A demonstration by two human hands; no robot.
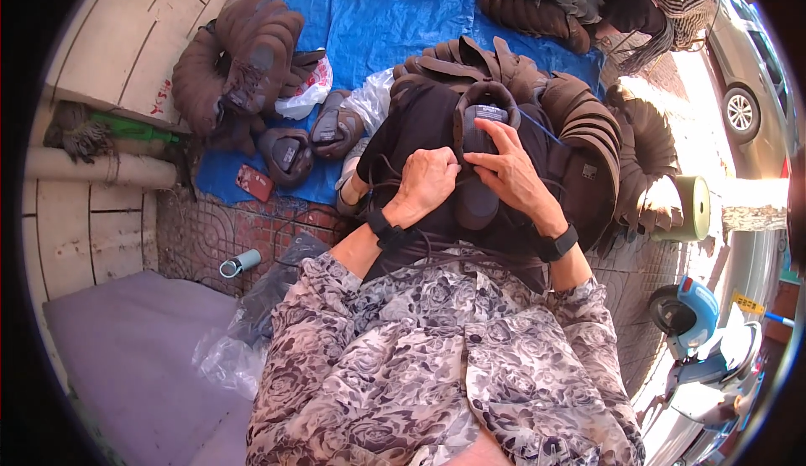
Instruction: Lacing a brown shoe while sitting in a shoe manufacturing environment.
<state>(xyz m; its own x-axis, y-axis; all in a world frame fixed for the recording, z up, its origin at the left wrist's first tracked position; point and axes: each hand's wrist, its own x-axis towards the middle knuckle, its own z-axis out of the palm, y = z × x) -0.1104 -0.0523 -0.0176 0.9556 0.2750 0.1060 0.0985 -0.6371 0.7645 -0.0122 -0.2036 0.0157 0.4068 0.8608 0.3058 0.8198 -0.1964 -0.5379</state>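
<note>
A dark brown shoe (477, 201) rests on my lap, toe toward me, its padded tongue (489, 116) standing up with a printed label. At the left of its opening, my left hand (428, 182) is closed, thumb and fingers pinched together; what they hold is too small to see. Over the tongue and the right side is my right hand (514, 168), its index finger stretched out and its thumb apart, the fingertips near the lacing area. Thin dark laces (430, 256) trail across my lap below the wrists. Both wrists wear black bands.
Brown shoe uppers (579, 109) lie stacked in curved rows ahead and right, with another bundle (252, 46) at the left. Two shoes (285, 155) sit on the blue tarp (361, 13). A red phone (253, 182) and a cup (240, 263) lie left. A scooter (693, 315) stands right.
</note>
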